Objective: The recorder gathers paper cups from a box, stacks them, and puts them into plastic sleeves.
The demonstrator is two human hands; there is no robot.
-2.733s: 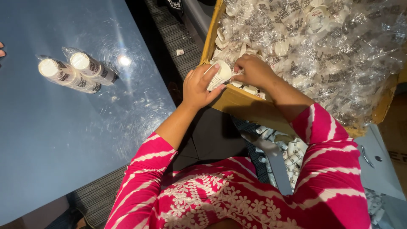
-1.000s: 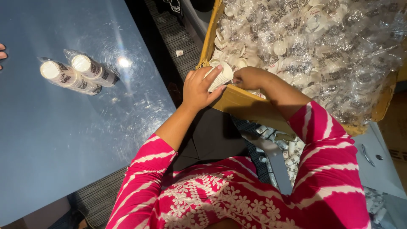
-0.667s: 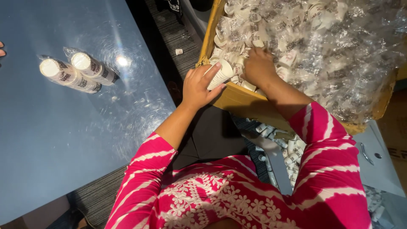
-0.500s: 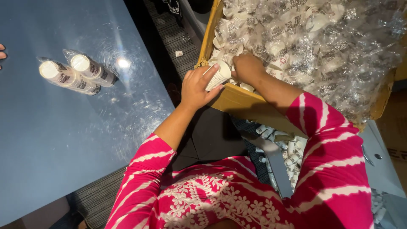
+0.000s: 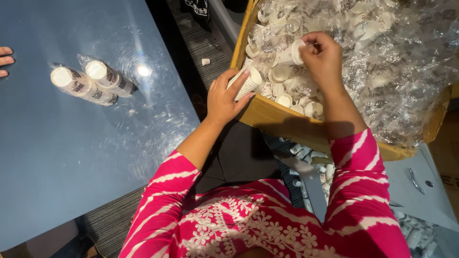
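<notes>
My left hand (image 5: 224,98) grips a stack of small white paper cups (image 5: 247,83) at the near left corner of a cardboard box (image 5: 279,120). My right hand (image 5: 324,57) is raised over the box and pinches a single white cup (image 5: 292,53) by its rim. The box is lined with clear plastic (image 5: 397,71) and holds several loose white cups (image 5: 287,98). Both my sleeves are pink with white stripes.
A blue table (image 5: 71,153) on the left bears two wrapped stacks of cups (image 5: 91,81) lying on their sides. Another person's fingers (image 5: 5,59) rest at the table's left edge. More small white cups (image 5: 311,162) lie on the floor under the box, beside a grey cabinet (image 5: 416,186).
My right hand has lifted out of the cups in the box and now holds one cup up, further right. My left hand stays on its stack.
</notes>
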